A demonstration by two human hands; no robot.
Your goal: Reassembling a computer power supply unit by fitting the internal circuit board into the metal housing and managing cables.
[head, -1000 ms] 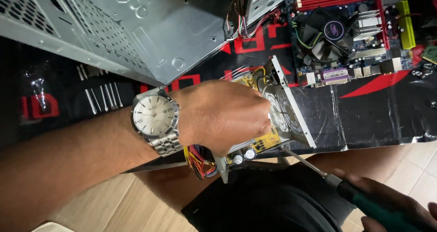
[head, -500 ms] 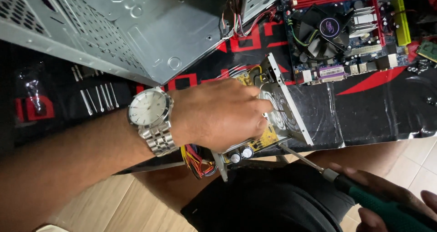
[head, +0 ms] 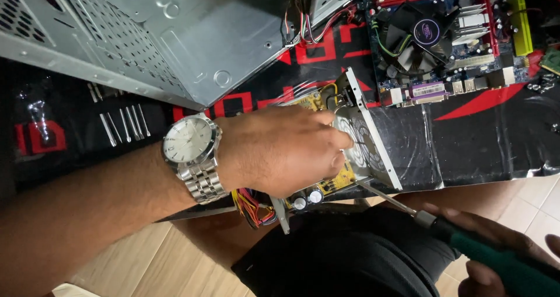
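Your left hand (head: 280, 151) clamps the opened grey metal power-supply box with its yellow circuit board (head: 356, 139), which stands on edge at the near rim of the black-and-red mat (head: 466, 134). Your right hand (head: 496, 244) is closed on the green-handled screwdriver (head: 466, 238), its tip at the box's lower corner. The box looks stiff and weighty, with sharp sheet edges — hold the casing, not the fragile board. Your palm hides most of the board, and the frame cuts off your right hand's fingers.

Your left hand (head: 280, 151) grips a dull grey metal power supply (head: 361, 139); your screwdriver (head: 466, 241) has a matt green handle and a shiny steel shaft.
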